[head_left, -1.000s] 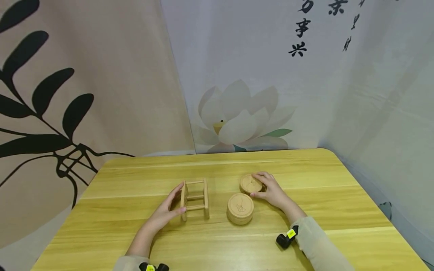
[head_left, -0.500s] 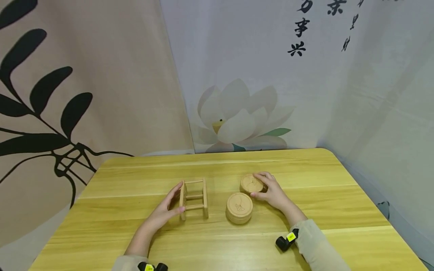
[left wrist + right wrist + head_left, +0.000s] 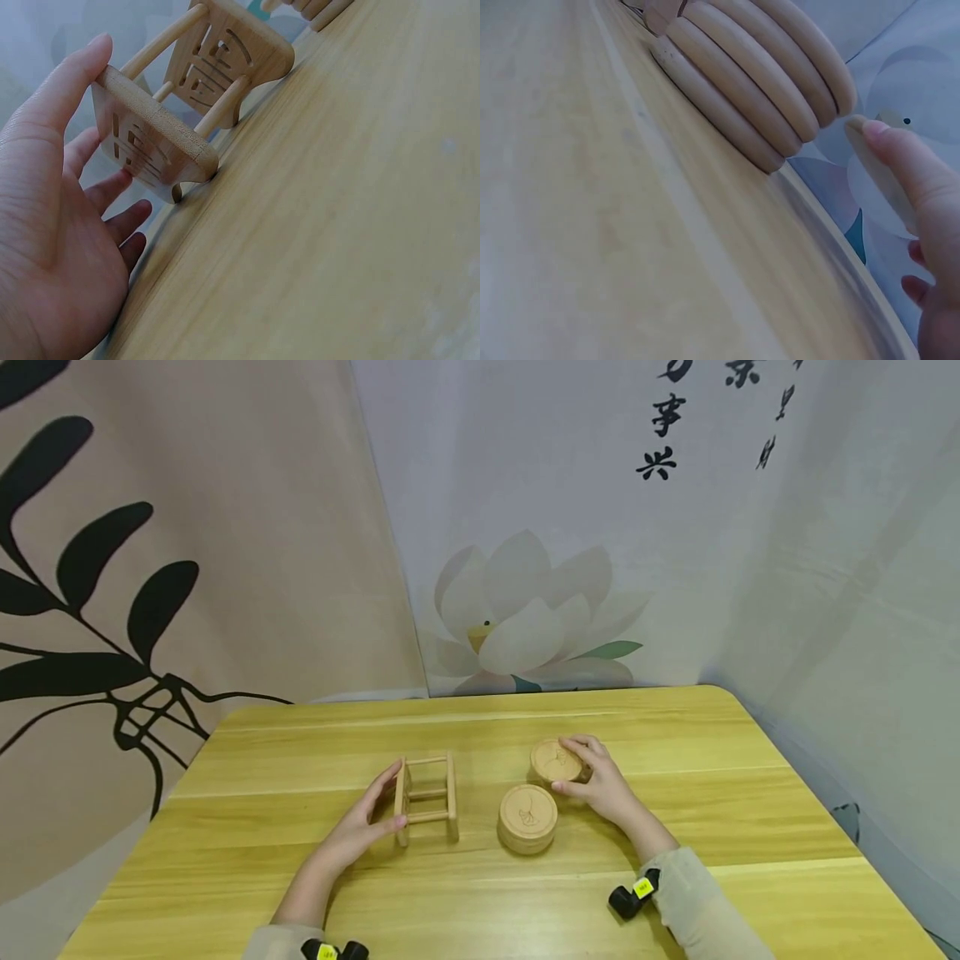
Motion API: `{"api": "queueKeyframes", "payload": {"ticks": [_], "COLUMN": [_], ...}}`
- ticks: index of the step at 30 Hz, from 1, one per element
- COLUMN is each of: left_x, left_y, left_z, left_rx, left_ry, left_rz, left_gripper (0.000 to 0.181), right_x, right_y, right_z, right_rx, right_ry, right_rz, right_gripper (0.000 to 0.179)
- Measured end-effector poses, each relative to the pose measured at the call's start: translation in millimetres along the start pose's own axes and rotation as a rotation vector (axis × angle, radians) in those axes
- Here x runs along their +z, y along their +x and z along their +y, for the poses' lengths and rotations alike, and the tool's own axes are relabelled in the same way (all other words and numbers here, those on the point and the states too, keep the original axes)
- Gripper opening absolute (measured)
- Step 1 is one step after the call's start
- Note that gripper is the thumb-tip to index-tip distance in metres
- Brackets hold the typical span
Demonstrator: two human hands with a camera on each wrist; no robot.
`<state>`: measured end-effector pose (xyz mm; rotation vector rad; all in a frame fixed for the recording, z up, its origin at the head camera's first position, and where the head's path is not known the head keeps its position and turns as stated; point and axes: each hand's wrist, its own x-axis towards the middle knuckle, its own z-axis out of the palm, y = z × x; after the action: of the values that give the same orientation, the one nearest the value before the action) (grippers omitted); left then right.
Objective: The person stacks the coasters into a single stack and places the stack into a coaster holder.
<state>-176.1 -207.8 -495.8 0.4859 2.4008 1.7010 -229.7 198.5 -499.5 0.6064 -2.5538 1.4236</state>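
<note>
Where the left hand [image 3: 356, 828] holds it, thumb and fingers spread around one side panel, the wooden frame [image 3: 428, 794] stands upright left of centre on the bench [image 3: 465, 902]. Well apart to its right sits a stack of wooden discs [image 3: 528, 820], a line drawing on its top, and just behind that the right hand [image 3: 597, 783] pinches a single disc [image 3: 553, 761] at its rim. Pale sleeves [image 3: 705, 902] reach in from the near edge, a black device [image 3: 624, 903] with a yellow label at each wrist. The bench is yellow, streaky wood with rounded far corners, and beyond it hangs printed cloth: dark leaves [image 3: 167, 606] on beige, a pale lotus [image 3: 536, 610] on grey, black brush characters [image 3: 656, 464] above.

Compared with a second ago, the hands keep the same holds and the frame and stack have stayed put; the lettering merely sits slightly higher in the head view.

From the left wrist, slots cut through the frame's panels show, which the head view hides. From the right wrist, the stack's separate layers show edge-on, and the pinched disc appears against the cloth.
</note>
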Motion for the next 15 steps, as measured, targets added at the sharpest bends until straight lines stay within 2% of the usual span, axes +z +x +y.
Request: {"api": "queueKeyframes", "payload": {"ticks": [15], "left_x": [-0.8], "left_y": [0.6], "left_z": [1.5], "left_rx": [0.043], "left_ry": [0.001], "left_rz": [0.0], "left_gripper": [0.076], "right_x": [7.7], "right_y": [-7.6], "right_z": [-10.0], "right_rx": [-0.007], "right_ry": [0.06], "right_rz": [0.03], "right_gripper": [0.075]}}
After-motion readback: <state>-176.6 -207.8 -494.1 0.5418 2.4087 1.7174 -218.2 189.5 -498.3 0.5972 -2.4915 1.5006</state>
